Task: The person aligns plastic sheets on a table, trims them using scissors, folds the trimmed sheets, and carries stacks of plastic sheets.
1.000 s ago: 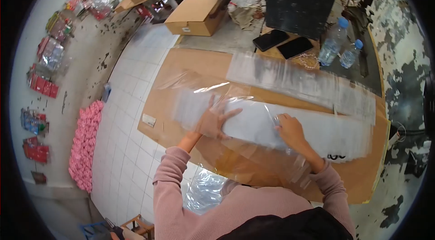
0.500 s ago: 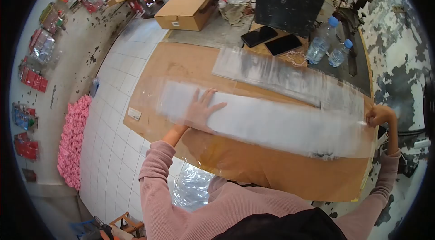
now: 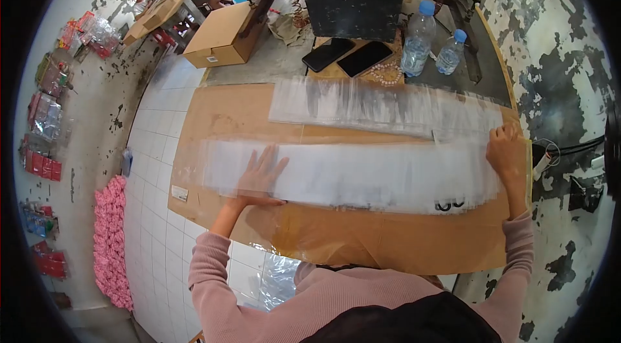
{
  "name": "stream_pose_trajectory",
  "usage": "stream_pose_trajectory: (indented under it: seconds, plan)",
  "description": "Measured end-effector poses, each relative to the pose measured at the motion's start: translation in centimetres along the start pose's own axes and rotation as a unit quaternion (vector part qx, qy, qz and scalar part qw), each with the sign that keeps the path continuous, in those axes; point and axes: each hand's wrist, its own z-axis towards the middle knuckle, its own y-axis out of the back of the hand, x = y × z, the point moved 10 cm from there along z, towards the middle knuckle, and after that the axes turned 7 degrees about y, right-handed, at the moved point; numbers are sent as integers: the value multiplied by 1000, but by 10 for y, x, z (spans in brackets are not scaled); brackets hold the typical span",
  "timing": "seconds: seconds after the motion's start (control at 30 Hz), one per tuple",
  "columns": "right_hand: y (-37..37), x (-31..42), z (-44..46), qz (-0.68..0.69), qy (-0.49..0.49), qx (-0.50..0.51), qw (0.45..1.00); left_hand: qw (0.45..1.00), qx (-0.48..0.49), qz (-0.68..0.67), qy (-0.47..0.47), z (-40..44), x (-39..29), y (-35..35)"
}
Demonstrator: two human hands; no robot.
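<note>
A long fanned row of overlapping clear plastic bags (image 3: 362, 175) with white showing through lies across a brown cardboard sheet (image 3: 388, 239). My left hand (image 3: 259, 178) presses flat on the left part of this row, fingers spread. At the right ends of the bags, my right hand (image 3: 508, 152) is closed with its fingers curled down; what is between the fingertips is hidden. Behind, a second row of clear plastic bags (image 3: 369, 107) reaches almost to my right fingers. A small black looped mark or object (image 3: 448, 204) shows at the front row's near edge.
Past the cardboard are two phones (image 3: 365, 58), beads (image 3: 385, 74), two water bottles (image 3: 419, 42) and a black board (image 3: 349, 0). A carton (image 3: 223, 35) stands back left. Pink material (image 3: 111, 243) lies left on the tiled floor. A person (image 3: 138, 1) sits far back.
The camera view has shifted and turned. My right hand has moved from the right end of the front row towards the back row. My left hand stays spread on the front row.
</note>
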Motion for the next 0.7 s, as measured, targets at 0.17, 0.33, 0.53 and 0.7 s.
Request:
stream_pose_trajectory:
  seconds: [0.17, 0.33, 0.53, 0.7]
  plan:
    - [-27, 17, -18, 32, -65, 4, 997, 990, 26, -70, 123, -54, -1, -29]
    - [-29, 17, -29, 29, -107, -34, 993, 904, 345, -244, 67, -76, -115, 13]
    - [-35, 19, -34, 4, -90, -8, 996, 965, -191, -105, 144, 7, -52, 49]
    - [-5, 27, 2, -44, -88, -2, 995, 953, -199, -126, 190, 18, -31, 8]
